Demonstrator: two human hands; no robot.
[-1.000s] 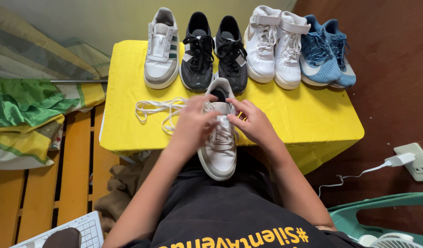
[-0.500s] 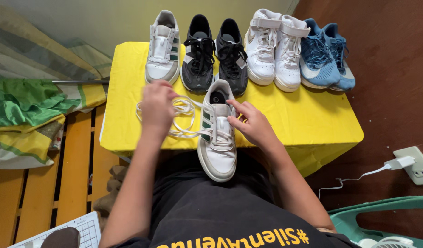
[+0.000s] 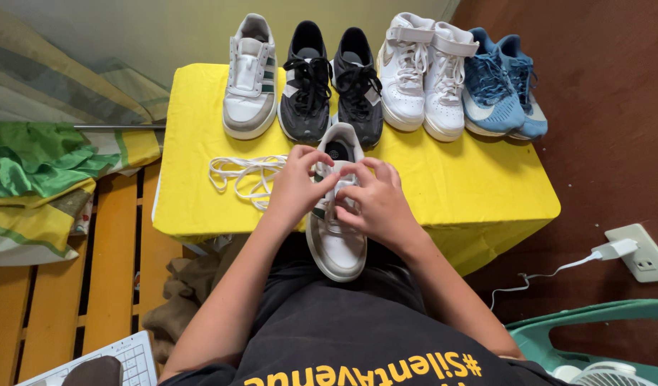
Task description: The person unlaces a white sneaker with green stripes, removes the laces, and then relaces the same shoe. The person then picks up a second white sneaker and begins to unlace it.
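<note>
both hands (image 3: 343, 193) lace white sneaker (image 3: 337, 243) (yellow table (image 3: 479, 186)).

Eight sneakers are counted on the yellow table (image 3: 486, 186): two white ones with green stripes (image 3: 250, 78), two black ones (image 3: 306, 82), two white high-tops (image 3: 404, 71) and two blue ones (image 3: 490, 89). One loose white lace (image 3: 240, 174) is seen, and two hands (image 3: 375, 204) are shown.
</note>
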